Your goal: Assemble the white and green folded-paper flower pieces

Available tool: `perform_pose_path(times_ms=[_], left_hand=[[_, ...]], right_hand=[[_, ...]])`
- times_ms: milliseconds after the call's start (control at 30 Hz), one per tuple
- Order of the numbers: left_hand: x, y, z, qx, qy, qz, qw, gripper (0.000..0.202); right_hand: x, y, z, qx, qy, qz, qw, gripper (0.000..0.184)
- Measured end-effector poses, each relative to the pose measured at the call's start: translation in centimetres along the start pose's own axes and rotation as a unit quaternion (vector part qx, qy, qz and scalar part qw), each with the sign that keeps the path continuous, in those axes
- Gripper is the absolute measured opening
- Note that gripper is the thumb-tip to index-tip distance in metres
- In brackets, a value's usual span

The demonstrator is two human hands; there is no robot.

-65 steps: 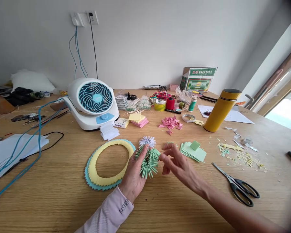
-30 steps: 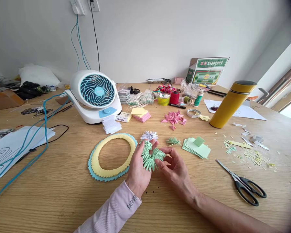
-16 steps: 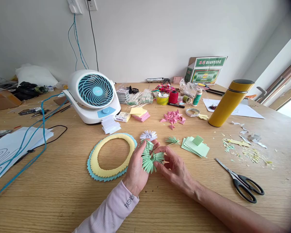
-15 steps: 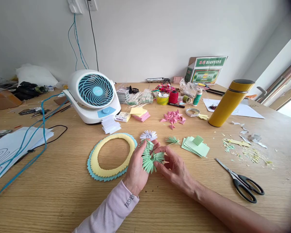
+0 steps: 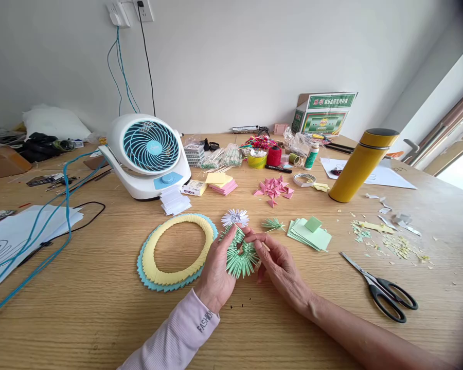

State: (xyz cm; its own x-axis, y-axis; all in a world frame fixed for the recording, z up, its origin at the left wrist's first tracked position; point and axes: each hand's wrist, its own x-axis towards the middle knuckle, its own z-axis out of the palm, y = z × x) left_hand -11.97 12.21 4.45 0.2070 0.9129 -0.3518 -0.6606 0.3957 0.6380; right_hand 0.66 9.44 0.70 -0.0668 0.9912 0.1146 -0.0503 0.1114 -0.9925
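A spiky green folded-paper ring (image 5: 242,261) rests in my left hand (image 5: 216,270), which grips its left side between thumb and fingers. My right hand (image 5: 280,267) has its fingers closed on the ring's upper right edge; part of the ring is hidden behind them. Just beyond lies a white and purple spiky paper rosette (image 5: 234,217). A small green fan of folded pieces (image 5: 272,224) lies past my right hand, beside a stack of green paper slips (image 5: 309,234). To the left sits a large yellow and blue paper ring (image 5: 150,257).
Black-handled scissors (image 5: 381,288) lie at right, near paper scraps (image 5: 403,246) and a yellow flask (image 5: 360,167). A white fan (image 5: 150,149) stands at back left, with blue cords (image 5: 67,216) trailing. Pink folded pieces (image 5: 273,189) and pink slips (image 5: 224,187) lie mid-table.
The green ring has turned in my hands, and its round opening now shows more clearly. My right fingers have shifted up and around its right edge. The view has moved slightly.
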Motion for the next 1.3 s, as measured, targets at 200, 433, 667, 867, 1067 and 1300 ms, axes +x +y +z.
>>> perform_pose_path(times_ms=[200, 433, 667, 867, 1067, 1300], left_hand=[[-0.1, -0.1, 0.3, 0.021, 0.018, 0.0, 1.0, 0.014], [0.1, -0.2, -0.1, 0.001, 0.006, -0.025, 1.0, 0.014], [-0.1, -0.1, -0.1, 0.016, -0.011, -0.035, 0.999, 0.015], [0.0, -0.5, 0.0, 0.05, 0.034, -0.025, 0.998, 0.015], [-0.3, -0.8, 0.2, 0.107, 0.083, -0.039, 0.99, 0.026], [-0.2, -0.8, 0.0, 0.087, 0.068, -0.042, 0.993, 0.018]], right_hand=[[0.1, 0.2, 0.2, 0.016, 0.028, -0.01, 0.999, 0.032], [0.2, 0.6, 0.3, 0.004, 0.024, 0.0, 1.0, 0.034], [0.2, 1.4, -0.1, -0.014, 0.004, -0.033, 0.999, 0.026], [0.2, 1.0, -0.5, -0.123, -0.002, -0.114, 0.986, 0.018], [0.4, 1.0, -0.7, -0.153, -0.018, -0.139, 0.978, 0.014], [0.5, 1.5, -0.5, -0.126, -0.007, -0.134, 0.983, 0.015]])
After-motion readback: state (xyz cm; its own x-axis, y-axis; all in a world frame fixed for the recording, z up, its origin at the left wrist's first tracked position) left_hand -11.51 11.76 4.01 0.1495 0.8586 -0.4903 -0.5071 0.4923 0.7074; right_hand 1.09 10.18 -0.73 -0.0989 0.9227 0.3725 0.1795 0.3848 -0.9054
